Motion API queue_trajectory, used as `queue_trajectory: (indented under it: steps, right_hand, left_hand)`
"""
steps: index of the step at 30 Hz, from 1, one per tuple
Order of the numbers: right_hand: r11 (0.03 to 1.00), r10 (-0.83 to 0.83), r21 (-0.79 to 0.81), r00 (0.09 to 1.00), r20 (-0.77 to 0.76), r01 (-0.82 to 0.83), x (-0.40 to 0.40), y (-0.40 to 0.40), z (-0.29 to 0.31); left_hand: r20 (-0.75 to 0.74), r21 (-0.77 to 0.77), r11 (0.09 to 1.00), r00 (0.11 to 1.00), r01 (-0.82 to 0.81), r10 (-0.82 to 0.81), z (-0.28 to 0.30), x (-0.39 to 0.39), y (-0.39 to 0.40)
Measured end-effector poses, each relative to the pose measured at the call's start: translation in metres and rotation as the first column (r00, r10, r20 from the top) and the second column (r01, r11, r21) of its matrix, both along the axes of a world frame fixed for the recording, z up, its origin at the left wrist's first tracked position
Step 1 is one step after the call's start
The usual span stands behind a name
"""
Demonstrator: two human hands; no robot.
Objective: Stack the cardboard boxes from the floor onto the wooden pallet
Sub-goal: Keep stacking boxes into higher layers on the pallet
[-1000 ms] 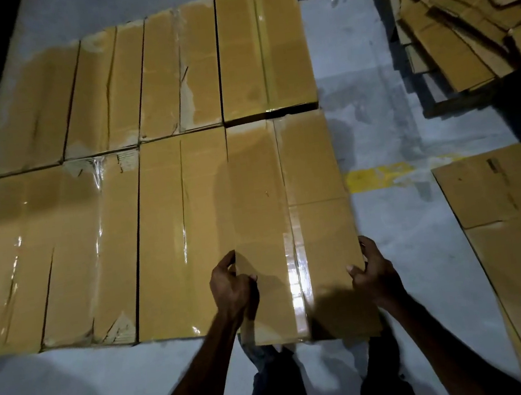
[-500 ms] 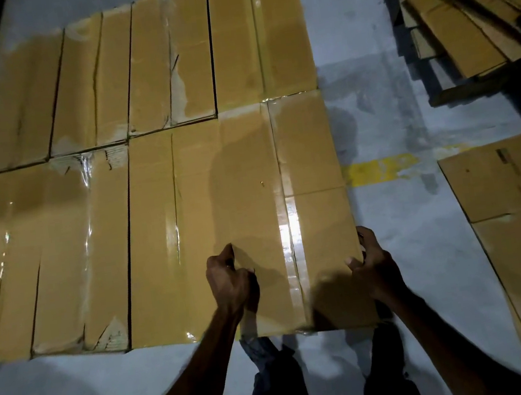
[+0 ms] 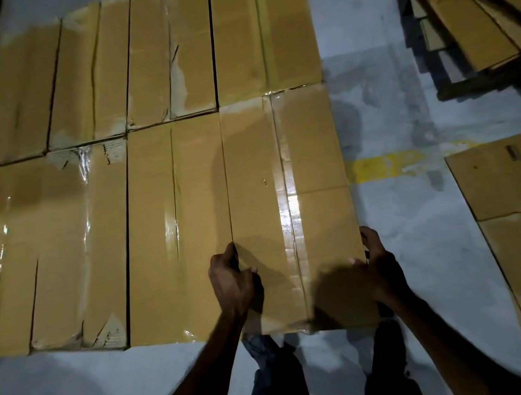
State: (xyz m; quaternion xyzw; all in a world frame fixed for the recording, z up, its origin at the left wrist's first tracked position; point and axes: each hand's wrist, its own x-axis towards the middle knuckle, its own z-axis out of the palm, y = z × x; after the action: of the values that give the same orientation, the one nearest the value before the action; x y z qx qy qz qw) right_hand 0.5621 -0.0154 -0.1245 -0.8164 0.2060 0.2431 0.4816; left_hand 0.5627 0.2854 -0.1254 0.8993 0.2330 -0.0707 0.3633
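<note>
A: Head view. Your left hand [image 3: 230,282] and right hand [image 3: 379,268] grip the box [image 3: 291,213] at lower centre, fingers [image 3: 230,251] curled over its long sides near the end closest to you, thumbs on top.

B: Where does it sit?

A: At the right end of the near row, touching its neighbour [image 3: 174,232] on the left and the far-row box [image 3: 261,28] above it in the frame. Its right side faces bare floor [image 3: 424,242].

B: How will it handle?

A: Long and stiff, I'd judge, and likely weighty, since you're using both hands. The glossy tape [image 3: 292,213] down the middle looks slick, so keep to bare cardboard at the side edges, and mind the fingers wedged in the left seam.

B: What's hidden?

A: The pallet never shows; the boxes cover whatever is under them. Light is dim, the left row is cut off by the frame edge, and your legs hide the near end's lower edge. Flattened cartons [image 3: 519,213] lie at right.
</note>
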Motion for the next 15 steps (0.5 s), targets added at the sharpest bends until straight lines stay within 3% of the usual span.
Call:
queue_trajectory:
  steps: [4, 8, 15]
  right_hand:
    - [1.0, 0.0, -0.007, 1.0, 0.008, 0.0, -0.002, 0.002, -0.005]
    - [1.0, 0.026, -0.002, 1.0, 0.014, -0.026, -0.004, 0.003, -0.01]
    - [1.0, 0.009, -0.004, 0.999, 0.051, -0.009, -0.007, 0.005, 0.0]
  left_hand:
    - [0.0, 0.034, 0.999, 1.0, -0.011, 0.011, 0.006, 0.003, -0.007]
    - [0.035, 0.112, 0.983, 0.988, 0.146, -0.15, -0.003, 0.007, -0.008]
    - [0.007, 0.099, 0.989, 0.994, 0.108, -0.11, 0.004, -0.007, -0.019]
